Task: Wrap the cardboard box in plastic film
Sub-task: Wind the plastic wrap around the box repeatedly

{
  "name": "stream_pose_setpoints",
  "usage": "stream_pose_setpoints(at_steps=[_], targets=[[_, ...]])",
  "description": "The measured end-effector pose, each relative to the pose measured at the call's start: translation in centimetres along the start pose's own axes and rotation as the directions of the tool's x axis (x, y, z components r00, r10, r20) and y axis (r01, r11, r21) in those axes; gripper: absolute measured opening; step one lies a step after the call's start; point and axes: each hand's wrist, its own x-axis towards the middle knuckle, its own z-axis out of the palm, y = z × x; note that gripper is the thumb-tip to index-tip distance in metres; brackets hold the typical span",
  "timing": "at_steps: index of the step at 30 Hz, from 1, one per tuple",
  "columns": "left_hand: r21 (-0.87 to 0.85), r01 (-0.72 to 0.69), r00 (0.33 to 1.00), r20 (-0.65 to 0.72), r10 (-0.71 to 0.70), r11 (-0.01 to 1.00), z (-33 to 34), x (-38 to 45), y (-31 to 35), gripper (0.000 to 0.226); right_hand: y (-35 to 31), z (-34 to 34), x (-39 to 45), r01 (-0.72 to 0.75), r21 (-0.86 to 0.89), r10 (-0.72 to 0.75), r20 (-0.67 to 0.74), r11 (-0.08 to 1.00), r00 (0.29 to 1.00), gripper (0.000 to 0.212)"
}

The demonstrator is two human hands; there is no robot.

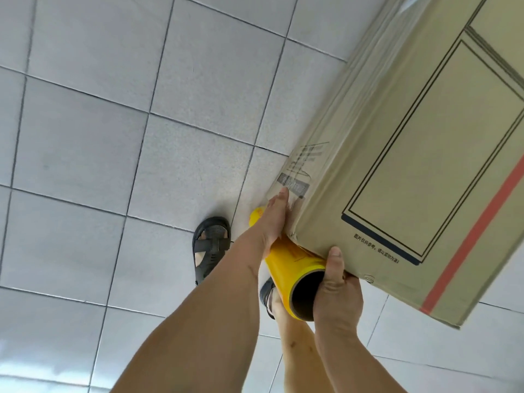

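A tall cardboard box [425, 154] with black line frames and a red stripe fills the right side, with clear film over its long side face. A yellow roll of plastic film [289, 262] lies against the box's near bottom corner. My left hand [273, 219] rests on the roll's far part, its fingertips touching the box's side face. My right hand [337, 290] grips the roll's open near end, thumb pressed up on the box's front face.
Pale grey floor tiles [113, 137] spread out to the left and below. My feet in dark sandals stand close by: one [211, 245] just left of the roll, the other [268, 293] partly hidden under it.
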Motion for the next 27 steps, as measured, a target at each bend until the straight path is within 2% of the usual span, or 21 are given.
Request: stream_pose_setpoints(at_steps=[2,4,6,8,9,10,11,13,14,17,20,23,25,27], targets=[[0.027,-0.006,1.0,-0.025,0.007,1.0,0.3,-1.5,2.3,0.096,0.1,-0.2,0.2,0.0,0.001,0.0,0.011,1.0,1.0,0.056],[0.055,-0.014,0.999,-0.034,0.016,0.998,0.3,-1.1,3.1,0.079,0.2,-0.2,0.4,0.006,-0.001,-0.006,0.01,1.0,1.0,0.055],[0.071,-0.024,0.999,-0.031,0.026,0.997,0.4,-0.7,2.9,0.09,0.3,-0.2,0.5,0.01,0.003,-0.01,0.0,1.0,1.0,0.054],[0.021,-0.046,0.998,-0.048,0.047,0.999,0.2,1.2,1.5,0.126,0.4,-0.2,0.5,0.005,0.001,-0.005,0.01,1.0,1.0,0.051],[0.02,-0.039,0.995,-0.088,0.041,0.999,0.0,1.5,1.1,0.137,0.2,-0.3,0.3,0.001,0.002,-0.001,0.024,1.0,1.0,0.049],[0.024,-0.023,0.995,-0.101,0.025,0.999,0.0,1.4,1.2,0.138,0.1,-0.3,0.3,-0.003,0.003,0.003,0.03,1.0,1.0,0.048],[0.035,-0.014,0.996,-0.082,0.017,0.999,0.1,0.5,2.0,0.126,0.1,-0.4,0.4,-0.005,0.003,0.005,0.034,1.0,0.999,0.047],[0.088,-0.009,1.0,-0.019,0.01,0.996,0.4,-1.4,3.6,0.085,0.1,-0.4,0.3,-0.008,-0.008,0.008,0.035,1.0,0.999,0.049],[0.111,-0.018,1.0,-0.003,0.018,0.994,0.3,-1.4,3.9,0.075,0.0,-0.2,0.2,-0.004,-0.006,0.004,0.039,1.0,0.999,0.048],[0.064,-0.081,0.997,-0.015,0.082,0.995,0.3,-1.1,3.3,0.063,-0.3,0.0,0.4,-0.003,0.045,0.001,0.04,0.999,0.999,0.046],[-0.067,-0.146,0.984,-0.116,0.137,0.987,0.5,-3.1,0.6,0.085,-0.3,-0.6,0.2,-0.003,0.044,-0.002,0.108,0.999,0.994,0.047],[-0.168,-0.153,0.978,-0.166,0.125,0.974,0.7,-5.5,-2.7,0.116,-0.3,-1.7,-0.1,-0.009,0.084,-0.01,0.223,0.996,0.975,0.065],[-0.102,-0.155,0.982,-0.124,0.142,0.983,0.9,-6.9,-4.3,0.132,0.3,-2.9,-0.3,-0.042,0.129,-0.004,0.338,0.991,0.941,0.078],[0.057,-0.203,0.977,-0.058,0.206,0.978,1.7,-9.2,-4.0,0.138,1.5,-3.6,-0.7,-0.094,0.118,0.034,0.432,0.989,0.901,0.085]])
